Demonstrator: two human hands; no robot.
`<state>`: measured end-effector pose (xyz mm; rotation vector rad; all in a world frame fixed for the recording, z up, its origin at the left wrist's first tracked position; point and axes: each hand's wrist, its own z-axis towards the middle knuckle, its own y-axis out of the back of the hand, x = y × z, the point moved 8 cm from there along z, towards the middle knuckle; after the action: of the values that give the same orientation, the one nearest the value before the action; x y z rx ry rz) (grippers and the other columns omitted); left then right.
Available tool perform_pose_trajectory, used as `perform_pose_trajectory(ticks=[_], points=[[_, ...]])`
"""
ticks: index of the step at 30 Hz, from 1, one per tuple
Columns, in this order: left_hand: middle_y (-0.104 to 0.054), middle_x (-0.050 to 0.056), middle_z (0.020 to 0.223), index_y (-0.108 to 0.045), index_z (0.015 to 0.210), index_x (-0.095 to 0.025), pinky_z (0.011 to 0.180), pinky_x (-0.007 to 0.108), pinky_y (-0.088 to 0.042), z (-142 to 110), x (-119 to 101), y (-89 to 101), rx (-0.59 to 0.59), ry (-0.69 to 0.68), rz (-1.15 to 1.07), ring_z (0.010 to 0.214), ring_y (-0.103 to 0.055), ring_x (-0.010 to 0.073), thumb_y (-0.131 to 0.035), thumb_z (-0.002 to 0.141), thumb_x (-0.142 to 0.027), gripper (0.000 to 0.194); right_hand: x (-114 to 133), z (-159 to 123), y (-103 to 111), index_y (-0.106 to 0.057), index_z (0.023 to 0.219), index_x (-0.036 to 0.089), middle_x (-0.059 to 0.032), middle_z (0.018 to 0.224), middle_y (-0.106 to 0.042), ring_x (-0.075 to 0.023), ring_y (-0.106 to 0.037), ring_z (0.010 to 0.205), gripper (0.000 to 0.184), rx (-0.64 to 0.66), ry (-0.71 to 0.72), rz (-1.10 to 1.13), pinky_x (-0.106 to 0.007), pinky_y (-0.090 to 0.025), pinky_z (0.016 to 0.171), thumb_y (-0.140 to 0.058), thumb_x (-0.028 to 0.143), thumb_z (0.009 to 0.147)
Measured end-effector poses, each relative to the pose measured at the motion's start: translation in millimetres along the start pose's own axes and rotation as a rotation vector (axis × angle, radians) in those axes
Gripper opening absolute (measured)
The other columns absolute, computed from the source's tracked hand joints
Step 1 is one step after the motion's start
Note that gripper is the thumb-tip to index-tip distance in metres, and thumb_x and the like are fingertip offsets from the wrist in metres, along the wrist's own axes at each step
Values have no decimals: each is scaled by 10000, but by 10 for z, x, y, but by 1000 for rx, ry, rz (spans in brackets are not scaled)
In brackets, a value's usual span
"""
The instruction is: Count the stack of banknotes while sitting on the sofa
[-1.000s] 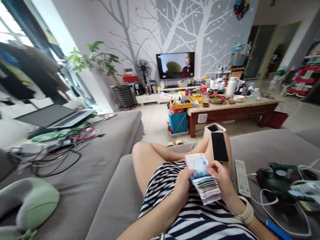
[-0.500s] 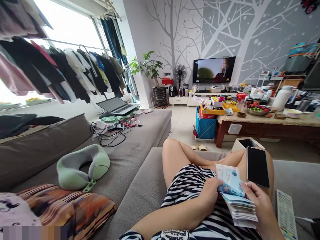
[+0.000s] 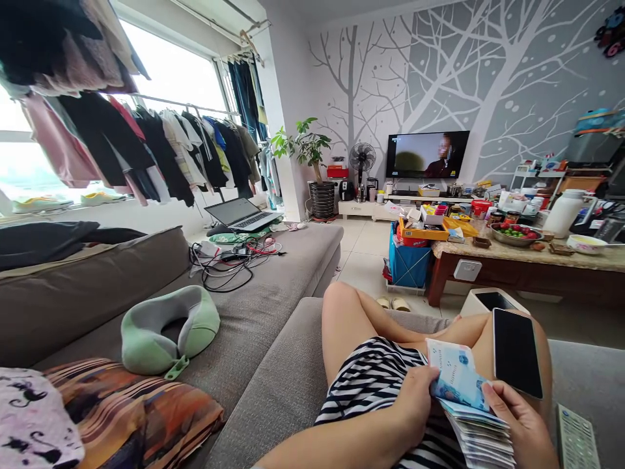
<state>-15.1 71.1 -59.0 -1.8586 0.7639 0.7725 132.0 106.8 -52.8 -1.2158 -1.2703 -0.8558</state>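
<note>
"Head view; where to look first?"

"At the paper money [image 3: 459, 374]; held up over the striped cloth [image 3: 364, 381], with top notes almost flat and lower ends spread out like a fan."

"And the left hand [image 3: 415, 400]?"

"Closed on the left edge of the money, thumb on top; same kind of pinch from the right hand [image 3: 522, 417] at the other edge (too hidden to tell about the fingers underneath)."

"Any way to go wrong from here?"

"Yes; could spill with a loose pinch, being so many thin notes with ends not lined up; might slip down onto the striped cloth or the grey couch [image 3: 278, 355]; could rip, too, with a hard pull from each side."

"Nothing else to watch?"

"Look at the phone [image 3: 517, 352]; lying on the right knee [image 3: 543, 342], just past the right hand; might slide off after a wiggle of the knee or a bump from the knuckles; could land near the remote [image 3: 577, 436]."
</note>
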Motion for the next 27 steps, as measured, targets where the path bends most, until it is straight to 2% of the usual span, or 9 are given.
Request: perform_pose_trajectory(ticks=[4, 10, 11, 13, 17, 22, 27], points=[[-653, 29, 666, -648, 808, -154, 682, 373, -470, -27, 15, -45, 50, 69, 30, 627, -581, 205, -547, 713, -348, 239, 119, -13, -86, -627, 698, 190, -7, 632, -614, -161, -523, 548, 316, 1, 6, 58, -240, -447, 492, -720, 489, 656], [-704, 72, 823, -663, 883, -148, 706, 379, -487, -30, -19, -169, 180, 107, 115, 787, -624, 249, -547, 715, -371, 303, 247, 76, -154, -636, 682, 161, -2, 583, -604, -170, -540, 545, 348, -19, 65, 110, -252, -432, 501, -748, 484, 616], [-708, 74, 852, -666, 907, -148, 712, 369, -488, -24, -25, -185, 197, 114, 126, 815, -623, 246, -541, 718, -346, 302, 241, 100, -152, -639, 677, 154, -9, 595, -614, -169, -542, 545, 352, -24, 73, 123, -253, -429, 505, -751, 481, 612], [-709, 79, 855, -674, 910, -137, 703, 350, -489, -4, -22, -155, 155, 150, 171, 822, -618, 236, -532, 715, -309, 296, 207, 146, -147, -641, 677, 150, -12, 602, -624, -175, -555, 552, 343, -26, 79, 152, -260, -432, 515, -759, 464, 605], [-708, 93, 842, -679, 924, -117, 697, 325, -486, -18, -4, -141, 124, 235, 242, 764, -612, 209, -512, 723, -287, 311, 103, 212, -115, -623, 646, 155, 0, 555, -608, -166, -558, 531, 336, -41, 63, 219, -256, -425, 513, -763, 457, 603], [-701, 95, 893, -683, 956, -131, 717, 311, -479, -54, -50, -190, 191, 205, 304, 763, -593, 185, -492, 747, -317, 338, 54, 231, -116, -623, 648, 157, 5, 548, -611, -164, -564, 518, 316, -56, 51, 289, -253, -415, 496, -778, 426, 590], [-711, 85, 885, -681, 943, -127, 723, 324, -483, 6, -39, -173, 222, 196, 333, 809, -605, 213, -501, 738, -321, 335, 27, 248, -141, -606, 639, 162, 21, 528, -586, -149, -543, 507, 307, -52, 40, 314, -253, -409, 508, -777, 413, 592]])
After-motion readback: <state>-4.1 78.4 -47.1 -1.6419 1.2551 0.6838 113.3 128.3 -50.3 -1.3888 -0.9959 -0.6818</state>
